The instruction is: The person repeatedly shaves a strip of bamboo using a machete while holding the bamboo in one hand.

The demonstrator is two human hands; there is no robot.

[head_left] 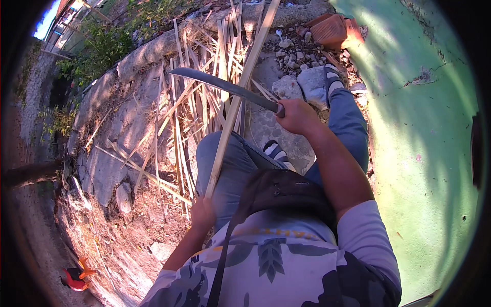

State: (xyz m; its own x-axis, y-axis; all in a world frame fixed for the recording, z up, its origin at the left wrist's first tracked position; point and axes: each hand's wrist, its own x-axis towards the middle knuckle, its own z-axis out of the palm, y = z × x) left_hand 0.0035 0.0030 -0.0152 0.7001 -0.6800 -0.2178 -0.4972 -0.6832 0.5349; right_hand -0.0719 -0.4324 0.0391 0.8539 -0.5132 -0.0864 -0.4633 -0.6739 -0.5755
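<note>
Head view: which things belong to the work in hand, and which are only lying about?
In the work:
machete, in the right hand
long pale strip, in the left hand
probably the heap of similar strips

Lying about, it seems:
pale stones
orange clay pieces

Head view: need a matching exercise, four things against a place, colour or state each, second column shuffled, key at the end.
Things:
1. Long-bladed knife
2. Long pale strip
3. Bag
4. Painted surface

Place, colour or state:
A. green, along the right side of the picture
B. lower end held in the left hand
C. dark, at the person's waist
D. handle gripped in the right hand

Pairs: 1-D, 2-B, 3-C, 4-A
</note>
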